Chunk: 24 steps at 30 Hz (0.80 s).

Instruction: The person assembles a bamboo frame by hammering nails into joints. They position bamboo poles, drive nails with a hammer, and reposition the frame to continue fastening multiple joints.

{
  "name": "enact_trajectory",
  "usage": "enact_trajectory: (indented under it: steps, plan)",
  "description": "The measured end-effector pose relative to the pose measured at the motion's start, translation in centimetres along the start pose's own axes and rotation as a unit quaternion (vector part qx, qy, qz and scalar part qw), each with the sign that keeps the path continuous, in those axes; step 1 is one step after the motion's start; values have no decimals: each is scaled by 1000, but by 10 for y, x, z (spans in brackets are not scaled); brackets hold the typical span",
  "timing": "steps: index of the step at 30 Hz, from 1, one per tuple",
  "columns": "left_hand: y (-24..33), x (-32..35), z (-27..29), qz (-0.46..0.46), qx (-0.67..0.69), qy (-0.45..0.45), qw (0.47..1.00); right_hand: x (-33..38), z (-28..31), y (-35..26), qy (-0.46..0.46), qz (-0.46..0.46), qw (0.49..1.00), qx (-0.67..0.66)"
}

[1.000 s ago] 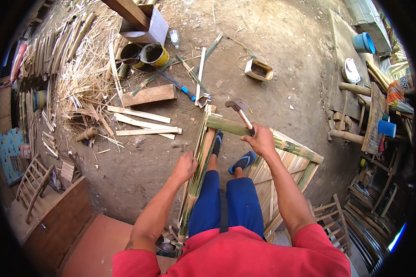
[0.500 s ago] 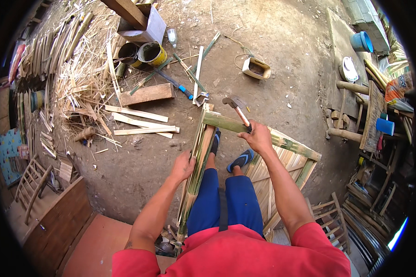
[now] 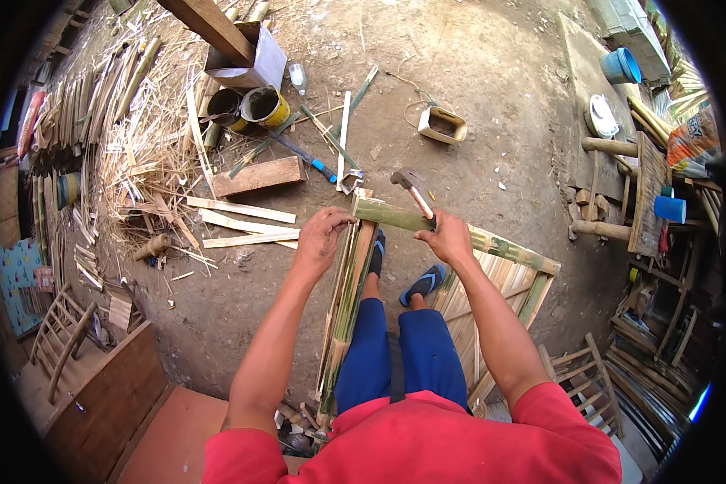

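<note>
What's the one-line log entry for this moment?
left hand: at corner of bamboo frame, grip unclear | right hand: grips hammer | nearby: wood block, pale strips

there's the yellow bucket (image 3: 278, 114), clear bottle (image 3: 298, 77) near it, cream container (image 3: 439, 136) out on the dirt (image 3: 516, 97), and a blue pail (image 3: 619, 68) at far right!

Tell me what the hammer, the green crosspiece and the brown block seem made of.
The hammer: probably a metal head, dark and dull; the pale shaft's material is unclear. The green crosspiece: likely bamboo, its skin streaked and smooth-looking. The brown block: apparently unfinished wood, matte and rough-looking.
</note>
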<state>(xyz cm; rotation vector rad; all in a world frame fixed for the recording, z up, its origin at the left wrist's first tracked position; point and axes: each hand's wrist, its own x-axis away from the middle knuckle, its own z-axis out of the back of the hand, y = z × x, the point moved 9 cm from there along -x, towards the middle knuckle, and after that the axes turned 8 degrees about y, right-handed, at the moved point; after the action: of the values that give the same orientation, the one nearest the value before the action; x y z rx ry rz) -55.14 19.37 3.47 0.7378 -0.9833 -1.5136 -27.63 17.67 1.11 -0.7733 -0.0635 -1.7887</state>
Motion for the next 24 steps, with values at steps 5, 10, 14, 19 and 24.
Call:
enact_trajectory:
  steps: [5, 10, 14, 19, 24]
  plan:
    - [-2, -23, -18, 81, -4, 36, 996, 1, -2, 2, -4, -5, 1000, 5]
    - [20, -27, -29, -37, -97, 56, 993, 0, -4, 4, -8, -6, 1000, 5]
    - [23, -24, -34, -70, -140, 75, 985, 1, -4, 4, -2, -2, 1000, 4]
    - [19, -20, -36, -72, -165, 75, 981, 4, 1, 2, 32, -11, 999, -17]
    - [13, -22, -40, -80, -186, 22, 979, 39, 4, -12, 98, 45, 982, -158]
